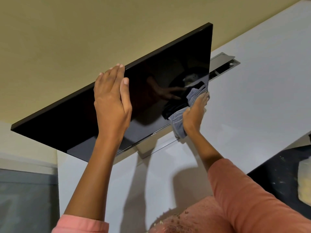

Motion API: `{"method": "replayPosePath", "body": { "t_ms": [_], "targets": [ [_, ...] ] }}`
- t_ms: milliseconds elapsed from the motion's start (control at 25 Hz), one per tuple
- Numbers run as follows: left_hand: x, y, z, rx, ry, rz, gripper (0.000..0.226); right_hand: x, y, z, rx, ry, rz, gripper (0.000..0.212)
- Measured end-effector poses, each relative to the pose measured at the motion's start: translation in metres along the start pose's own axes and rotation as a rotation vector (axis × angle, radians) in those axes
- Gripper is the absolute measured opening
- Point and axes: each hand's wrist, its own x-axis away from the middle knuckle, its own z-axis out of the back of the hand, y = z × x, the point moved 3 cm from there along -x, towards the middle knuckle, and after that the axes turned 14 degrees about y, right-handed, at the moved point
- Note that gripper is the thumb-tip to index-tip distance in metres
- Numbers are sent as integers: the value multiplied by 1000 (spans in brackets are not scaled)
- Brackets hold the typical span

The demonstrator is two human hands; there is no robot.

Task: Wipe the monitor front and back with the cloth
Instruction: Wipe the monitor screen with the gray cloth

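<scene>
Head view, tilted steeply: a person wipes a dark, switched-off monitor [104, 101] that runs diagonally from the lower left of the frame to the upper centre, standing on a white desk [252, 98]; its stand [143, 153] shows just below the lower bezel, at centre. At centre left the left hand [111, 98] lies flat against the screen, fingers straight and close together, fingertips reaching over the top edge, thumb spread along the glass; the placement looks meant to brace the panel so it does not rock under the wiping. At centre right the right hand [195, 111] presses a bunched grey cloth [183, 113] to the screen near its right edge, fingers laid over the fabric and lightly curled on it; part of the cloth hangs loose past the lower bezel. Both forearms rise from pink sleeves [249, 195] at the bottom of the frame. An open cable slot [223, 64] sits in the desk behind the screen's right edge; a beige wall [84, 31] fills the upper left. Judging by the grip, the front is under way; the back is not visible.
</scene>
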Motion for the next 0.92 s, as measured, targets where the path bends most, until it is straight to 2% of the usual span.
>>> {"method": "replayPosePath", "body": {
  "t_ms": [160, 320, 440, 560, 760, 920],
  "targets": [
    [-5, -15, 11, -61, -100, -111, 43, 8, 21, -8, 50, -23, -71, 69],
    [7, -47, 44, -120, -64, -78, 44, 55, 22, -21, 74, -155, -128, 68],
    [23, -67, 64, -170, -52, -116, 42, 104, -1, -32, 94, -200, -86, 68],
    [30, -85, 79, -184, -3, -122, 41, 149, -38, -38, -22, -219, 17, 70],
    [37, -121, 111, -159, 90, -116, 36, 143, -73, -34, -159, -116, 67, 71],
    [41, -148, 132, -168, 101, -99, 35, 113, -67, -28, -119, 26, 121, 73]
  ]
}}
